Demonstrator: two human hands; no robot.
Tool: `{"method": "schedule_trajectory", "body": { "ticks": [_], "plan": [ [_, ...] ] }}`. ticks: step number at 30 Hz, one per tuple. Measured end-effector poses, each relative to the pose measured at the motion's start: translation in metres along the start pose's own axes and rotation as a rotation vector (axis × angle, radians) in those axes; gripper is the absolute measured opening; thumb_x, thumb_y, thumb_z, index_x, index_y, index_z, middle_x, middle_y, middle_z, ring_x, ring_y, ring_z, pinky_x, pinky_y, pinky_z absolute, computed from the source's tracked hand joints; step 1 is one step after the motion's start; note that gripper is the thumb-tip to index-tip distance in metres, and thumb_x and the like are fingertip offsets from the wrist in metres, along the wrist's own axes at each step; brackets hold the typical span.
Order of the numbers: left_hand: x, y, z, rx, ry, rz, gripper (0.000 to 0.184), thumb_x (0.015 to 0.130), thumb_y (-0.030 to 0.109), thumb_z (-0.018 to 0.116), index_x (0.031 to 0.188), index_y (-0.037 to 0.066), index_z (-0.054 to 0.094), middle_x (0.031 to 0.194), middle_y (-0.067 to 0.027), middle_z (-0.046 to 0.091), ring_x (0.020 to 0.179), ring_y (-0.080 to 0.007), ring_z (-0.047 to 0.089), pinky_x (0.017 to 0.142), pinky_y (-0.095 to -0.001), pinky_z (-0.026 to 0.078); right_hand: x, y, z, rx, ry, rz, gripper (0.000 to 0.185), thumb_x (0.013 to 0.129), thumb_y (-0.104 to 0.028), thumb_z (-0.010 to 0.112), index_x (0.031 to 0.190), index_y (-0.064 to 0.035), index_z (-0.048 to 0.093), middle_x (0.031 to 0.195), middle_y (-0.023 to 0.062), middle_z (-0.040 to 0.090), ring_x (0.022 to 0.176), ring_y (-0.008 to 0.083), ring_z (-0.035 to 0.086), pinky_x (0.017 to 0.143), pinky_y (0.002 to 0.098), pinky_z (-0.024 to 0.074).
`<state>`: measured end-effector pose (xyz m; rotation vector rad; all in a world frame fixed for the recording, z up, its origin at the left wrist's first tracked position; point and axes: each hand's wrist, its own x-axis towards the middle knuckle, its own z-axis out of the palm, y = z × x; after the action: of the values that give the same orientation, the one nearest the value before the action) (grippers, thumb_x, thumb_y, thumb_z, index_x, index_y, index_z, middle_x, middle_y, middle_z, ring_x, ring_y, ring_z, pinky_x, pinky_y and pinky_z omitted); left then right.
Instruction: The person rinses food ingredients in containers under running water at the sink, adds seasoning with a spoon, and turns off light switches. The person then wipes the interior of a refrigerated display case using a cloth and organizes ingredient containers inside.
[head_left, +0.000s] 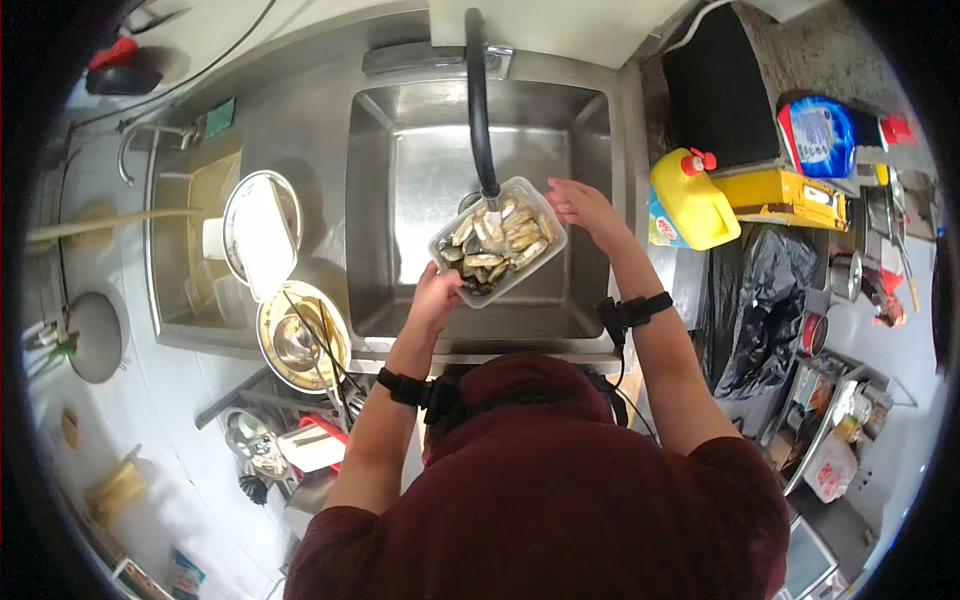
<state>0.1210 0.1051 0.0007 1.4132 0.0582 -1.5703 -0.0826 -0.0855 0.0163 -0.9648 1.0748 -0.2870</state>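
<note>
A clear plastic container full of shellfish is held tilted over the steel sink. The black hose of the tap reaches down to it, with its nozzle end right above the shellfish. My left hand grips the container at its lower left corner. Beside the upper right corner is my right hand, its fingers stretched out and apart. Whether its fingertips touch the rim I cannot tell.
On the left counter stand a metal bowl with white items and a yellowish bowl. A second sink lies further left. A yellow jug, a blue bottle and black plastic bags are on the right.
</note>
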Motion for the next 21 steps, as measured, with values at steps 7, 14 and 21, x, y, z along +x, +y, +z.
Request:
{"method": "schedule_trajectory", "body": {
  "ticks": [7, 14, 21],
  "plan": [
    [-0.008, 0.005, -0.005, 0.097, 0.076, 0.036, 0.055, 0.062, -0.001, 0.046, 0.116, 0.002, 0.038, 0.089, -0.0090, 0.052, 0.072, -0.0177, 0.056, 0.058, -0.0277, 0.049, 0.026, 0.009, 0.003, -0.082, -0.069, -0.002, 0.044, 0.083, -0.029, 0.053, 0.117, -0.0021, 0.048, 0.104, 0.0080, 0.056, 0.089, 0.0152, 0.055, 0.078, 0.0259, 0.0436],
    [-0.002, -0.022, 0.004, -0.050, 0.138, 0.020, 0.053, 0.058, -0.001, 0.047, 0.111, 0.003, 0.042, 0.095, -0.0094, 0.052, 0.081, -0.0208, 0.053, 0.068, -0.0333, 0.047, 0.119, -0.024, -0.024, -0.045, -0.182, -0.066, 0.027, 0.084, -0.022, 0.050, 0.105, -0.0066, 0.054, 0.092, 0.0050, 0.059, 0.083, 0.0132, 0.057, 0.075, 0.0263, 0.0465],
    [0.014, -0.054, 0.010, -0.262, 0.178, -0.040, 0.056, 0.057, -0.003, 0.046, 0.112, 0.002, 0.036, 0.093, -0.0115, 0.051, 0.079, -0.0243, 0.055, 0.072, -0.0406, 0.048, 0.208, -0.085, -0.006, 0.340, -0.244, -0.135, 0.031, 0.080, -0.020, 0.054, 0.105, -0.0016, 0.052, 0.090, 0.0070, 0.054, 0.085, 0.0162, 0.052, 0.084, 0.0292, 0.0441]
  ]
}}
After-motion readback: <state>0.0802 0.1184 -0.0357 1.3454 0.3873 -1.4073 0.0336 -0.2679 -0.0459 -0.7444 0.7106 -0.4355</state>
